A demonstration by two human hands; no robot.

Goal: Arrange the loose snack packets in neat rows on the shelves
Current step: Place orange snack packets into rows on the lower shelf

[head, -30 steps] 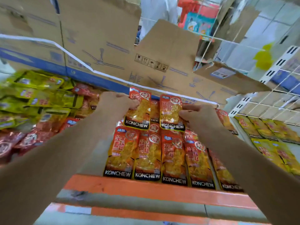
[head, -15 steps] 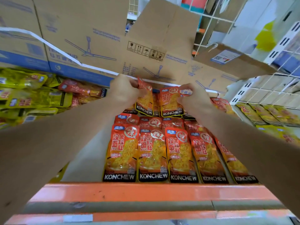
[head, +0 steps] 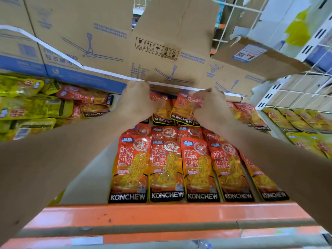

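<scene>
Left hand (head: 138, 103): curled over the top edge of the rear left packet (head: 160, 112) and clamped on it; fingertips were hidden behind the hand.
Right hand (head: 211, 107): thumb and fingers pinched the upper corner of the rear right packet (head: 181, 109), which was tilted up off the row.
Hand spacing: apart, each on its own packet, at the back of the shelf (head: 86, 177).
Held packets: side by side, orange, marked KONCHEW.
Front row (head: 166, 169): five orange KONCHEW packets lay flat, edge to edge, along the orange beam (head: 161, 215).
Second row (head: 167, 132): partly covered by the front row, between it and the held packets.
Loose pile (head: 36, 108): yellow and orange packets lay jumbled at the left of the shelf.
Cardboard boxes (head: 86, 38): stood behind the packets, printed with ceiling fans.
Yellow packets (head: 296, 121): lay in rows on the neighbouring shelf at the right.
</scene>
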